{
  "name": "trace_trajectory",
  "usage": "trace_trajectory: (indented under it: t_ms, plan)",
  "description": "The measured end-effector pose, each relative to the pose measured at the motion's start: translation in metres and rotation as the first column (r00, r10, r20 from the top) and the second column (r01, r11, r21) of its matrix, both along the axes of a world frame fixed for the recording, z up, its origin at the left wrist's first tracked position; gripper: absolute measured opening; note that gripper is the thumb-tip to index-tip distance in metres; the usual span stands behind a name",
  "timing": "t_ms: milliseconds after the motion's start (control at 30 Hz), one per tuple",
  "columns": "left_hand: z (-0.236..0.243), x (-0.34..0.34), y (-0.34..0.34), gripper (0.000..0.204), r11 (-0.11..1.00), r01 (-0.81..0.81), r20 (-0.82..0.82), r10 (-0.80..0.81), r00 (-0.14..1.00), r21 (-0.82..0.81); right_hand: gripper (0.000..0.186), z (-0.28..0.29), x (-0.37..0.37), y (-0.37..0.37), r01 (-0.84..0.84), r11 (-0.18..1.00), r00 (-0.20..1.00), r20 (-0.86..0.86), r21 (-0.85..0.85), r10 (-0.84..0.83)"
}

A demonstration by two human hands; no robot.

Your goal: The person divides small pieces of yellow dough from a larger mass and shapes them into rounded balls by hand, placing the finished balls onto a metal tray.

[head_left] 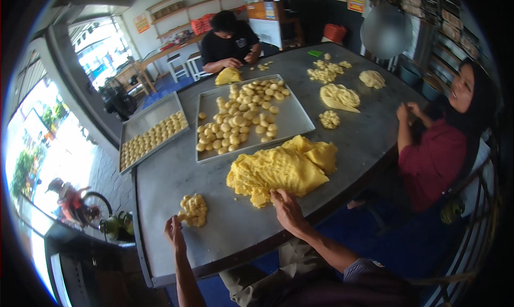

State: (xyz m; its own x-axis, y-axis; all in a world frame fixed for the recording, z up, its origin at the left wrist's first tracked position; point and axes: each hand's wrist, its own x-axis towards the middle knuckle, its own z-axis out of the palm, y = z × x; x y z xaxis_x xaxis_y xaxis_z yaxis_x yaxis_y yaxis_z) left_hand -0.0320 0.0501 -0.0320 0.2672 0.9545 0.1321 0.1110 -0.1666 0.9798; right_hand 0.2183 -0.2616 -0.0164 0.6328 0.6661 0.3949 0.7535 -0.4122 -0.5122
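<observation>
My left hand (174,231) is at the left edge of a small pile of pale dough pieces (193,207), fingers curled together; what they hold is too small to make out. My right hand (286,210) has its fingertips closed into the front edge of a big, crumbly yellow dough mass (284,167). Behind these lies a metal tray (295,120) heaped with round dough balls (241,109), and to its left a second tray (135,123) holds neat rows of balls (152,138). Both hands are over the grey tabletop (160,194).
A person in black (225,44) works at the far side, beside a yellow dough piece (229,76). A person in maroon (431,151) sits at the right, hands raised. Several dough piles (340,97) and a green scraper (315,53) lie at back right; a motorbike (80,205) stands outside left.
</observation>
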Motion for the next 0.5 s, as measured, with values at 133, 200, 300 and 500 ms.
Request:
trace_trajectory:
  t_ms: [133, 200, 300, 500]
  plan:
    - [-0.002, 0.012, -0.008, 0.021, 0.974, -0.199, -0.040, 0.204, 0.978, 0.107, 0.043, 0.002, -0.012, 0.001, 0.009, 1.000, 0.996, 0.089, -0.028, -0.007]
    - [-0.008, 0.002, -0.010, 0.014, 0.914, -0.153, -0.281, 0.269, 0.921, 0.375, 0.041, 0.009, -0.012, 0.008, -0.022, 1.000, 0.998, 0.057, 0.013, 0.021]
    - [0.017, 0.016, -0.035, 0.011, 0.850, 0.161, -0.497, 0.131, 0.858, 0.502, 0.038, 0.009, -0.004, 0.004, 0.008, 0.993, 0.998, -0.062, 0.118, -0.001]
    - [0.020, -0.013, -0.054, 0.030, 0.869, 0.320, -0.649, 0.001, 0.761, 0.378, 0.020, 0.008, 0.002, 0.011, -0.058, 0.997, 0.997, -0.047, 0.050, 0.061]
